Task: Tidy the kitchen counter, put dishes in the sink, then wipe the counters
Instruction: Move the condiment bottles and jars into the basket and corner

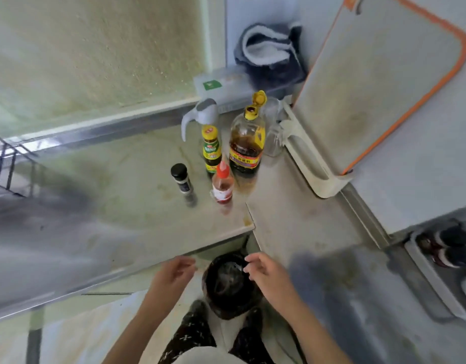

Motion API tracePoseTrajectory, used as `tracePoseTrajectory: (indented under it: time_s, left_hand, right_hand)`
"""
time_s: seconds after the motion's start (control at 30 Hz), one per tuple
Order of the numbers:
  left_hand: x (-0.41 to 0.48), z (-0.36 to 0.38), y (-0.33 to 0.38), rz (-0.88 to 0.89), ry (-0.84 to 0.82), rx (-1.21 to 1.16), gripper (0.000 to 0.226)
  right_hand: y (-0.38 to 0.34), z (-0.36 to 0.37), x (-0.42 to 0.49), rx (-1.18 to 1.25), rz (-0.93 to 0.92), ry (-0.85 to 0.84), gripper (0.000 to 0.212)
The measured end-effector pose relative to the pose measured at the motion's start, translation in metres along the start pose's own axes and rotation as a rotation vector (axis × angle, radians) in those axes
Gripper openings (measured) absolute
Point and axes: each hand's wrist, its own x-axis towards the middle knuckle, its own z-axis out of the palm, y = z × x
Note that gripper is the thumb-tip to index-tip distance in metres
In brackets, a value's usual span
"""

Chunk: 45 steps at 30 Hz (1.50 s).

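Observation:
My left hand (174, 271) and my right hand (266, 271) hover below the counter's front edge, over a dark round bin (230, 285) on the floor. Their fingers are loosely curled and I see nothing in either hand. On the stained counter (108, 193), near the corner, stand a large brown bottle (246, 145) with its yellow cap flipped open, a small yellow-capped sauce bottle (211, 151), a red-capped bottle (221, 186) and a black-capped shaker (183, 181). A grey and white cloth (268, 48) lies bunched at the back.
A grey spray bottle (200, 114), a clear box (224, 85) and a glass jar (273, 137) sit at the back. An orange-rimmed cutting board (371, 82) leans in a white holder (313, 164). A stove grate (3, 158) shows far left, a tray with dark items (442, 258) far right.

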Motion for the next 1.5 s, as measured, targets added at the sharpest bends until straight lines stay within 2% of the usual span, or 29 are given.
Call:
tracePoseTrajectory:
  time_s: [0.07,0.13,0.27,0.33,0.47,0.6,0.73,0.8,1.0,1.27,1.5]
  left_hand:
    - [0.013,-0.013,0.000,-0.017,0.091,-0.013,0.007]
    - [0.034,-0.023,0.007,-0.016,0.160,-0.050,0.015]
    - [0.104,-0.046,0.021,-0.019,0.242,-0.046,0.046]
    - [0.139,-0.054,0.030,0.000,0.242,-0.029,0.057]
    - [0.189,-0.059,0.046,0.055,0.184,0.030,0.068]
    - [0.215,-0.057,0.047,0.087,0.122,0.042,0.059]
    - [0.222,-0.056,0.047,0.085,0.103,0.035,0.029]
    - [0.223,-0.058,0.049,0.101,0.084,0.003,0.025]
    - [0.219,-0.061,0.056,0.152,-0.064,0.023,0.031]
    - [0.196,0.005,0.085,0.290,-0.354,0.134,0.023]
    - [0.145,0.100,0.105,0.438,-0.646,0.196,0.034]
  right_hand:
    - [-0.021,0.000,0.028,-0.028,-0.038,-0.031,0.014]
    - [-0.038,0.003,0.054,-0.047,-0.072,0.007,0.014]
    - [-0.071,0.014,0.103,-0.040,-0.074,0.222,0.050]
    - [-0.092,0.019,0.122,-0.003,-0.095,0.320,0.058]
    - [-0.109,0.033,0.154,0.044,-0.101,0.434,0.050]
    - [-0.101,0.053,0.175,0.106,-0.020,0.473,0.074]
    - [-0.106,0.055,0.177,0.110,0.029,0.521,0.061]
    - [-0.104,0.054,0.179,0.088,0.032,0.515,0.055]
    - [-0.106,0.041,0.157,0.119,0.062,0.502,0.040]
    - [-0.066,0.011,0.083,0.297,0.160,0.783,0.040]
    - [-0.008,-0.020,-0.008,0.426,0.293,1.007,0.043]
